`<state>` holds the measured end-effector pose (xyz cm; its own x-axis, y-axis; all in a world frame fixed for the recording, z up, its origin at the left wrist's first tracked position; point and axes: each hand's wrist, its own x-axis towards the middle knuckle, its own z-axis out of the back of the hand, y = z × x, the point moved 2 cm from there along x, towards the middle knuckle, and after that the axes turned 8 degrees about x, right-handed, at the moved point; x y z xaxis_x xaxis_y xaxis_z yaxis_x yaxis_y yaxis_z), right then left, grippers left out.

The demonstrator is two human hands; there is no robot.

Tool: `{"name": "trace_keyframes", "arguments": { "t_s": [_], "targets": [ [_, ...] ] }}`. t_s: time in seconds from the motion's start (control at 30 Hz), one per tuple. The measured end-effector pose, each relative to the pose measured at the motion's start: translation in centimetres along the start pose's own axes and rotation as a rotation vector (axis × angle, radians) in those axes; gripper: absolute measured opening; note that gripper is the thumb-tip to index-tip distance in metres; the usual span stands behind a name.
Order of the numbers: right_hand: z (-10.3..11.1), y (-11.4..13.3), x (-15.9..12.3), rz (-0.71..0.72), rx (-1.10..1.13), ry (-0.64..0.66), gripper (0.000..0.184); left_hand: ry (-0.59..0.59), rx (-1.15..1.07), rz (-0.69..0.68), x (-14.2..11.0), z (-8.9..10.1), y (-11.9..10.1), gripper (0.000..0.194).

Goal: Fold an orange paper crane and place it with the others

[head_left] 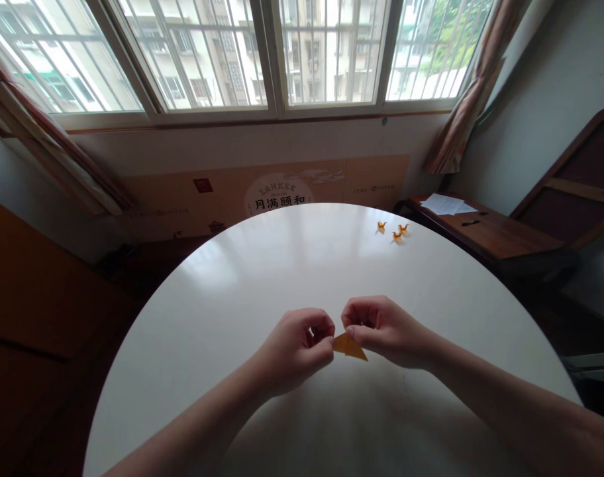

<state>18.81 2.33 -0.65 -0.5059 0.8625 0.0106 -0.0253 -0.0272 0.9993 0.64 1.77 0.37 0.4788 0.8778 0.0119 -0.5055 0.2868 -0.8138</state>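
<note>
A small piece of folded yellow paper [350, 347], roughly triangular, is held between both hands above the near middle of the round white table [282, 265]. My left hand [302, 344] pinches its left corner between thumb and fingers. From the right, my right hand [381, 328] grips the upper edge, thumb on the near side. The fingertips cover part of the paper, so some of its folds are hidden. Toward the far right of the table stand three small folded paper birds [397, 236] in orange-yellow, close together and apart from my hands.
A wooden side table [510, 232] beyond the right edge carries white paper sheets [444, 204] and a dark pen-like object [471, 223]. A printed cardboard panel [222, 189] leans below the barred windows [326, 53]. Brown wooden furniture [28, 285] stands at left.
</note>
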Motion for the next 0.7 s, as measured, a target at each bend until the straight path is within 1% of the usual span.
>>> {"name": "trace_keyframes", "arguments": {
  "t_s": [0.1, 0.23, 0.37, 0.47, 0.57, 0.63, 0.7],
  "targets": [
    [0.3, -0.3, 0.2, -0.002, 0.068, -0.007, 0.004, -0.005, -0.011, 0.009, 0.0, 0.3, 0.1, 0.006],
    [0.9, -0.4, 0.4, -0.003, 0.119, -0.055, 0.007, -0.034, -0.026, 0.023, 0.3, 1.0, 0.4, 0.008],
    [1.6, -0.4, 0.7, -0.024, 0.149, -0.141, 0.014, -0.118, -0.08, -0.004, 0.8, 1.9, 1.1, 0.013],
    [1.8, -0.7, 0.9, -0.03, 0.147, -0.189, 0.017, -0.174, -0.138, -0.001, 0.9, 1.9, 1.7, 0.021],
    [1.4, -1.3, 1.0, -0.014, 0.153, -0.162, 0.021, -0.128, -0.137, 0.021, 0.9, 1.1, 1.9, 0.03],
    [1.1, -1.6, 1.0, 0.005, 0.144, -0.133, 0.023, -0.097, -0.112, 0.039, 0.8, 0.7, 1.8, 0.03],
    [0.9, -1.6, 0.8, 0.029, 0.12, -0.106, 0.025, -0.102, -0.077, 0.05, 0.7, 0.5, 1.6, 0.029]
  ]
}}
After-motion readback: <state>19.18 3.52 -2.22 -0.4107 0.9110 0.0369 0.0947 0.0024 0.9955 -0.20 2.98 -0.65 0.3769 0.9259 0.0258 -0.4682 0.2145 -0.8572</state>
